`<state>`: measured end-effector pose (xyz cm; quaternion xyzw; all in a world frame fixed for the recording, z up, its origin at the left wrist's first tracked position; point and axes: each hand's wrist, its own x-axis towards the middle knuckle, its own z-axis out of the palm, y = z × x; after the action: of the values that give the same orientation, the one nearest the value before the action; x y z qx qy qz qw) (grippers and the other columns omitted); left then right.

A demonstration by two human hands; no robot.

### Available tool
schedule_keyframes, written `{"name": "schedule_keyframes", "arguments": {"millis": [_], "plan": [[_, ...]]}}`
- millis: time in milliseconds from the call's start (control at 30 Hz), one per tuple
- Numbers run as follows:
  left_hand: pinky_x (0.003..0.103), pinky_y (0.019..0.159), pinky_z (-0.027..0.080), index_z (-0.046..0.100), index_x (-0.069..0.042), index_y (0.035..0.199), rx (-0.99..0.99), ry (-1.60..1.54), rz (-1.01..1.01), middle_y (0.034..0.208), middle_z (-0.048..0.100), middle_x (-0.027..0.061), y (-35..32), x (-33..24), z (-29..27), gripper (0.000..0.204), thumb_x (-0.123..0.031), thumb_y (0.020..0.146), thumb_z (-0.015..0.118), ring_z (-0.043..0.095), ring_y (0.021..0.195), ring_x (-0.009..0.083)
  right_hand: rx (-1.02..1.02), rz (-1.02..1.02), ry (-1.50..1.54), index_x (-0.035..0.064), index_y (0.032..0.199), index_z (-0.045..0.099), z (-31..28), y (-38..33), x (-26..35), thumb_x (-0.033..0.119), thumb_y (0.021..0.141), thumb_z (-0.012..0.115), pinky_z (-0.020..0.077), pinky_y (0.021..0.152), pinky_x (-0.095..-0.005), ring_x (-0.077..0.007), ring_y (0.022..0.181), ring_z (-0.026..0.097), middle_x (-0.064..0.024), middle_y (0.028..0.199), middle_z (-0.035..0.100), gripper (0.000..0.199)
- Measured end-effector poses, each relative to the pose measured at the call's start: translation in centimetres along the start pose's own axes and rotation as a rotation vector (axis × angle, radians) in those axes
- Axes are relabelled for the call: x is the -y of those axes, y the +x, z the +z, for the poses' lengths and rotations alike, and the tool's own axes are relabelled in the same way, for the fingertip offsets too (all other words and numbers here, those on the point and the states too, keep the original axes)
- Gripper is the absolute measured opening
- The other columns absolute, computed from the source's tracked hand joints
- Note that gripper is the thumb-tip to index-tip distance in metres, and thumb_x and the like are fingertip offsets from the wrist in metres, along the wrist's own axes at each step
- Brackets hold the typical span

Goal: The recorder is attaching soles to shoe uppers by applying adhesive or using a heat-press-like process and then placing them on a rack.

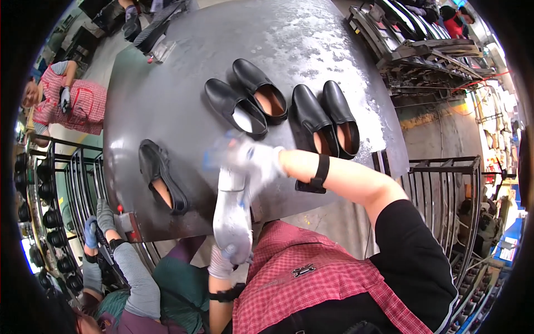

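Observation:
My left hand [238, 257], in a pale glove with blue marks, grips the lower end of a silvery sole-shaped piece [232, 220] held upright over the near table edge. Whether this is an insole or a shoe's underside I cannot make out. My right hand [250, 158], in a white glove, is smeared by motion at the piece's upper end, so its fingers do not show clearly. Beyond it lies a pair of black slip-on shoes [236, 106] with pale insides. To its right rests another black pair [316, 114], and at the left stands a black shoe [158, 172].
The shoes sit on a grey metal table [183, 83]. A co-worker's gloved hands [103, 220] are at the left table corner, by a red button switch [120, 209]. Another person in a checked apron [78, 100] stands farther left. Metal racks [445, 167] flank the table.

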<state>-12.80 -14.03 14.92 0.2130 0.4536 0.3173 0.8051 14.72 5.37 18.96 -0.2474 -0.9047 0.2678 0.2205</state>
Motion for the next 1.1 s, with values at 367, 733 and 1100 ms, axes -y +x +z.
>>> {"name": "schedule_keyframes", "arguments": {"millis": [367,733,1100], "plan": [[0.041,0.091,0.048,0.063,0.001,0.112,-0.496,1.298,1.015,0.105,0.064,0.0161,8.4,-4.1,9.5,0.037,-0.020,0.083,0.072,0.061,0.098,0.0309,0.384,0.097,-0.484,0.0286,0.154,0.032,-5.6,-3.2,-8.5,0.027,0.073,0.074,0.0458,0.097,-0.0433,-0.0298,0.114,0.055,-0.0100,0.118,0.058,0.091],[0.044,0.095,0.045,0.064,-0.015,0.119,0.257,2.022,0.506,0.106,0.065,0.0141,26.4,8.4,31.9,0.063,-0.062,0.077,0.069,0.063,0.101,0.0293,0.271,0.230,-0.349,0.0302,0.154,0.033,-10.5,-9.0,-9.9,0.041,0.076,0.077,0.0513,0.087,-0.0452,-0.0369,0.103,0.062,-0.0166,0.120,0.058,0.090],[0.043,0.074,0.050,0.071,-0.007,0.080,0.253,1.982,0.368,0.082,0.064,0.0140,15.4,13.0,26.0,0.055,-0.058,0.062,0.079,0.065,0.082,0.0315,-0.066,0.642,-0.291,0.0271,0.153,0.034,-16.1,-28.2,-13.8,0.046,0.070,0.078,0.0497,0.094,-0.0423,-0.0376,0.110,0.061,-0.0208,0.122,0.059,0.096]]}}
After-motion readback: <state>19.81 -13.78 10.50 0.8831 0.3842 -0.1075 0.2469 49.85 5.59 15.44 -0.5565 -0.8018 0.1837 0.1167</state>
